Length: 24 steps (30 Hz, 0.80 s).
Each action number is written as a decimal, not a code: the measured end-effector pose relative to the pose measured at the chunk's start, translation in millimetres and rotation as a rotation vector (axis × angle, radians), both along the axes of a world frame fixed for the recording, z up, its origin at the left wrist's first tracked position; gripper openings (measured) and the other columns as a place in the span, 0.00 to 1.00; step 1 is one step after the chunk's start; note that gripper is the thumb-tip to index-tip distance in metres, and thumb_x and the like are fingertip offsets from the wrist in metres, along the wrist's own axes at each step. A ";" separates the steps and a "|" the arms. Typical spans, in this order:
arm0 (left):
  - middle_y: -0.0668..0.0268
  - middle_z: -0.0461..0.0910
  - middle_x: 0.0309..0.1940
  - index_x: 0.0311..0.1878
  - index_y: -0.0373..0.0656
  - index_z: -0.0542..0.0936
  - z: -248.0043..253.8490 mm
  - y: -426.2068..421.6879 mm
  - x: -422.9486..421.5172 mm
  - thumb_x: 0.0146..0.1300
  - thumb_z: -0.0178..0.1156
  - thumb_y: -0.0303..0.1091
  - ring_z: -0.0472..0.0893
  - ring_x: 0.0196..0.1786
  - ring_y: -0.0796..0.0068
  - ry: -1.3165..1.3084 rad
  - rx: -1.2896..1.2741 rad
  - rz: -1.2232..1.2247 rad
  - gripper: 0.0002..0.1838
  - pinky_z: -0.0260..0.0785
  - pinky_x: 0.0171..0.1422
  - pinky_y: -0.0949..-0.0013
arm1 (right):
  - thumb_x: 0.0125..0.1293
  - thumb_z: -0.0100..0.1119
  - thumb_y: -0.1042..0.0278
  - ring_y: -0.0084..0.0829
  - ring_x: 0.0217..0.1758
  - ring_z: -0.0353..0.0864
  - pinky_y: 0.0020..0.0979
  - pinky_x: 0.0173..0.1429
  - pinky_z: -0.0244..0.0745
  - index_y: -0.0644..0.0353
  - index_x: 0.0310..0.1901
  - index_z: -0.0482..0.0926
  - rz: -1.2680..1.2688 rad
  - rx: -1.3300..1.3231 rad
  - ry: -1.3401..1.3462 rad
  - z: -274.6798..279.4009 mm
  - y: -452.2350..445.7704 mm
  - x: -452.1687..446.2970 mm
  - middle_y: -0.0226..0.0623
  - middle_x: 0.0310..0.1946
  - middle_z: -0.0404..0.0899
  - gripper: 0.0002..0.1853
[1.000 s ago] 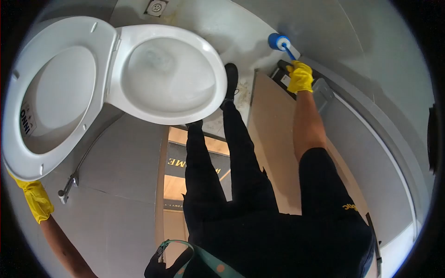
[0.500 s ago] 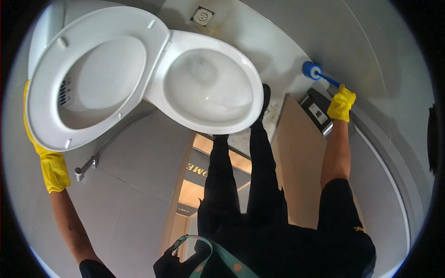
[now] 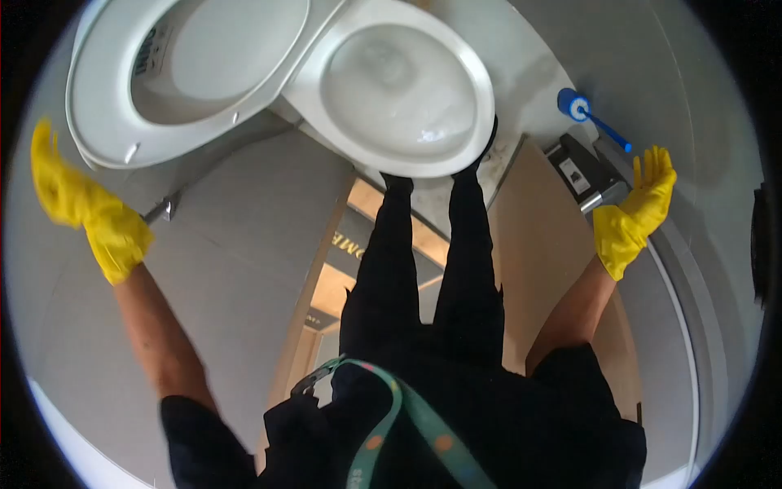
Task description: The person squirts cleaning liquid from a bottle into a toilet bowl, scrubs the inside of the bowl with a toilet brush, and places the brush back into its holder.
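Note:
My left hand (image 3: 85,200), in a yellow rubber glove, is raised beside the lifted toilet seat (image 3: 98,134) and apart from it. Its fingers point up, slightly blurred and open, with nothing held. At the right, my right hand (image 3: 638,210) wears a matching glove and has its fingers spread and empty. Just above it the blue toilet brush (image 3: 609,132) stands in its round blue holder (image 3: 573,104) on the floor, its handle free. Between my hands is the white toilet bowl (image 3: 481,106), with a little water shining inside.
A metal spray fitting (image 3: 167,207) sits on the grey wall near my left forearm. A dark bin (image 3: 582,175) with a label stands by my right hand. An open beige door (image 3: 533,253) is close to my legs, and a green lanyard (image 3: 399,407) hangs in front.
My right hand has let go of the toilet brush and drawn back with open fingers. My left hand has come off the raised seat. The view has shifted, so the toilet appears higher.

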<state>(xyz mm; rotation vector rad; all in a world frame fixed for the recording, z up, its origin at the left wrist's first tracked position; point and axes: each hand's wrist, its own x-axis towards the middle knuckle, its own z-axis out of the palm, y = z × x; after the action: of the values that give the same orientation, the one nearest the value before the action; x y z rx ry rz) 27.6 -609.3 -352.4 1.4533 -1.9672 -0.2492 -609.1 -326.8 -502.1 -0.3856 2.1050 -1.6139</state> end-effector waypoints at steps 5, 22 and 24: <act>0.47 0.71 0.73 0.76 0.39 0.69 2.4 186.4 -96.0 0.81 0.35 0.65 0.71 0.74 0.47 0.565 0.199 0.391 0.40 0.59 0.80 0.51 | 0.81 0.47 0.43 0.49 0.79 0.65 0.52 0.81 0.61 0.68 0.73 0.69 0.135 -0.234 -0.104 87.5 -33.2 118.0 0.51 0.75 0.68 0.35; 0.53 0.53 0.83 0.82 0.43 0.57 -149.4 232.8 -197.4 0.77 0.41 0.69 0.57 0.82 0.46 1.935 0.947 0.161 0.45 0.48 0.87 0.43 | 0.75 0.41 0.26 0.50 0.83 0.57 0.54 0.86 0.53 0.67 0.78 0.61 0.319 -0.305 -1.299 6.1 -63.8 279.4 0.51 0.80 0.59 0.49; 0.53 0.53 0.83 0.83 0.43 0.57 -144.1 235.6 -193.6 0.77 0.41 0.69 0.57 0.82 0.45 1.964 0.949 0.150 0.45 0.48 0.87 0.43 | 0.75 0.43 0.26 0.52 0.83 0.56 0.55 0.86 0.52 0.67 0.78 0.61 0.334 -0.332 -1.284 11.6 -60.8 281.2 0.51 0.80 0.59 0.49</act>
<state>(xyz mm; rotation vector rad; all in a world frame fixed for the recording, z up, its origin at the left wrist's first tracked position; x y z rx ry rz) -166.0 -373.7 -496.6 0.8408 -0.0204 -1.7980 -328.0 -387.7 -490.4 0.1919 0.7696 -1.3802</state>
